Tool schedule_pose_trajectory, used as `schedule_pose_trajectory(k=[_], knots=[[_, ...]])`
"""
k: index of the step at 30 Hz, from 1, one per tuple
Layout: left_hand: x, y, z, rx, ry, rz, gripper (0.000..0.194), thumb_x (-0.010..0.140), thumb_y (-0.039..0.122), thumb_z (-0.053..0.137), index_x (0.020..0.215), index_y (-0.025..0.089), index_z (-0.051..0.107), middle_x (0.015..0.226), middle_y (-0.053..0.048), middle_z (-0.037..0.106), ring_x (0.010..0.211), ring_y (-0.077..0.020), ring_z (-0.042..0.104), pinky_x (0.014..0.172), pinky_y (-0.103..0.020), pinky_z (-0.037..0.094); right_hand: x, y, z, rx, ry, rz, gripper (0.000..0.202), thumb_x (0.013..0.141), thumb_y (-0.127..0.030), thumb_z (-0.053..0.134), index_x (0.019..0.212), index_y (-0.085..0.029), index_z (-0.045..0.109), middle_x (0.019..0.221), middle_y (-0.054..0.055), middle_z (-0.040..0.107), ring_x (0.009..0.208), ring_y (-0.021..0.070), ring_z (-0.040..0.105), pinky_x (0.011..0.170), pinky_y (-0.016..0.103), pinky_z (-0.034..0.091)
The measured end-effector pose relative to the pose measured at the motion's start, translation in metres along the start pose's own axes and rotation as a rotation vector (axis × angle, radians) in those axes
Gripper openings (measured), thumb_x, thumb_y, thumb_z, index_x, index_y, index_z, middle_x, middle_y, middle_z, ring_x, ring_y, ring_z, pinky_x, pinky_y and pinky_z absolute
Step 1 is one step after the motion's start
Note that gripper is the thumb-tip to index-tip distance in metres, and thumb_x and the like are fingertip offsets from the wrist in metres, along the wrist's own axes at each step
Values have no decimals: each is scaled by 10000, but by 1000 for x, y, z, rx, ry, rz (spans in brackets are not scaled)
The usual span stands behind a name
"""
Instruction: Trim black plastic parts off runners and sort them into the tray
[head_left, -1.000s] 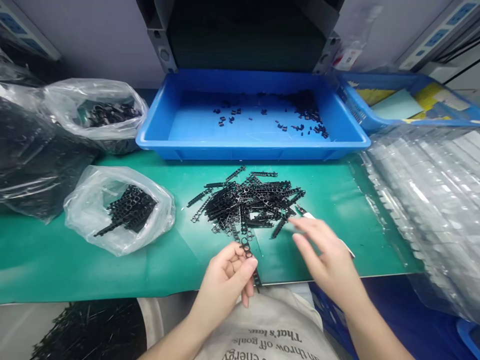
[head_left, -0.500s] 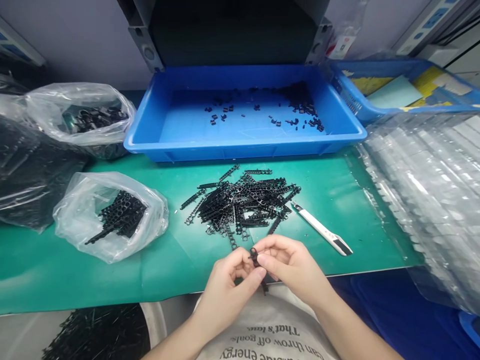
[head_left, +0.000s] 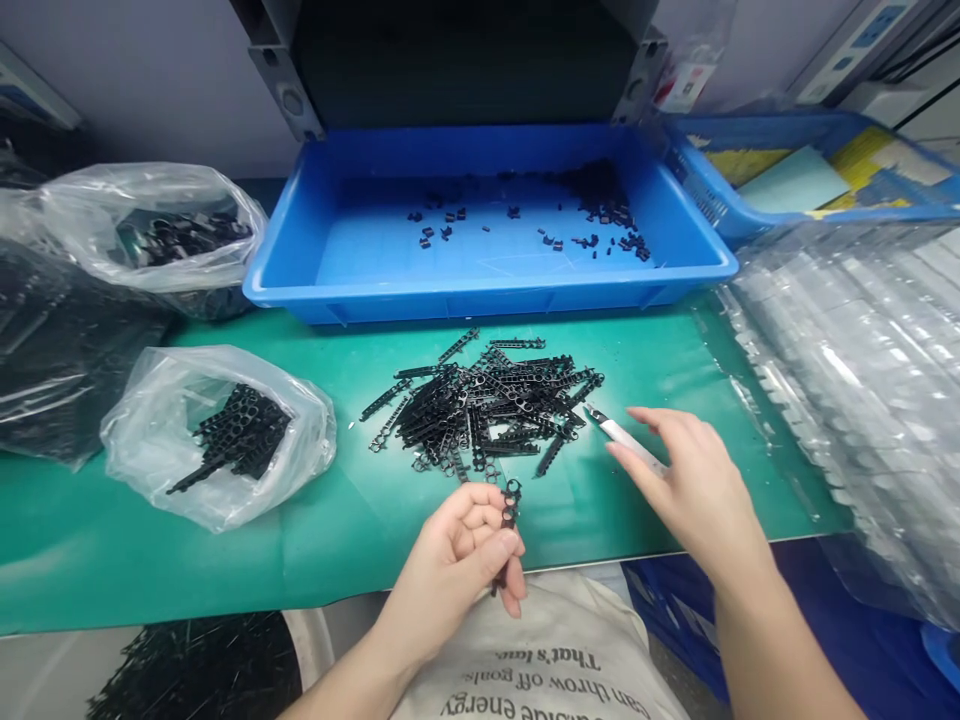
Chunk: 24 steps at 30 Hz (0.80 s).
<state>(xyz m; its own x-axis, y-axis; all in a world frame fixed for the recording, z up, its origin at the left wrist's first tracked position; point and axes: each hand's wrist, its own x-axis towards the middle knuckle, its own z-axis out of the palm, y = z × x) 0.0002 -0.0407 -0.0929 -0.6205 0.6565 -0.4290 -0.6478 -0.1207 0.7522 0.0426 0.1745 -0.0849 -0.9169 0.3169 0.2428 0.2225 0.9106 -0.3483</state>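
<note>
My left hand (head_left: 469,545) is closed around a black plastic strip (head_left: 511,503) with ring-shaped openings, held upright near the table's front edge. My right hand (head_left: 682,475) is over the white cutter (head_left: 622,438), thumb and fingers apart on either side of its body, and hides the rear end. Whether the fingers touch the cutter cannot be made out. A pile of similar black strips (head_left: 480,410) lies on the green table beyond my left hand, with the cutter's tip pointing at its right side.
A blue tray (head_left: 487,300) with small black pieces stands behind the pile. Plastic bags (head_left: 307,400) of black parts sit at the left. Clear plastic trays (head_left: 862,350) and a blue basket (head_left: 757,215) are at the right. A round bin (head_left: 311,650) is below left.
My right hand has let go of the black strip and moved right to the white cutter, with its fingers opened. My left hand keeps the strip, now slightly lower.
</note>
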Motion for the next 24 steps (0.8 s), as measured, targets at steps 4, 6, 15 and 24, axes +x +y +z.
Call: schedule_pose_trajectory(k=[4, 6, 15, 24], knots=[[-1, 2, 0, -29, -7, -4, 178, 800, 278, 544, 925, 172, 474, 689, 31, 516, 439, -54, 515, 371, -152, 424, -1, 22, -3, -65, -264, 96, 284, 757, -360, 406, 883, -145, 541, 781, 101, 601, 679, 234, 579, 566, 337, 458], [-2, 3, 0, -29, 4, -5, 171, 801, 284, 539, 916, 175, 474, 708, 21, 524, 426, -51, 503, 335, -137, 400, -1, 26, -9, -22, -347, 169, 196, 710, -326, 418, 785, -179, 524, 678, 52, 588, 564, 190, 562, 489, 291, 434], [-5, 3, 2, 58, 8, -41, 180, 807, 312, 510, 901, 169, 452, 586, 21, 549, 339, -49, 442, 291, -134, 343, -12, -3, -28, 499, -547, 34, 177, 808, -263, 367, 670, -200, 458, 575, -11, 453, 508, 124, 461, 452, 230, 388], [-12, 4, 8, 260, 126, -3, 205, 800, 314, 511, 897, 179, 391, 442, 55, 534, 320, -66, 443, 345, -153, 367, -28, -43, -8, 444, -572, -256, 306, 865, -166, 313, 1147, -207, 422, 872, 55, 551, 661, 146, 550, 575, 279, 467]])
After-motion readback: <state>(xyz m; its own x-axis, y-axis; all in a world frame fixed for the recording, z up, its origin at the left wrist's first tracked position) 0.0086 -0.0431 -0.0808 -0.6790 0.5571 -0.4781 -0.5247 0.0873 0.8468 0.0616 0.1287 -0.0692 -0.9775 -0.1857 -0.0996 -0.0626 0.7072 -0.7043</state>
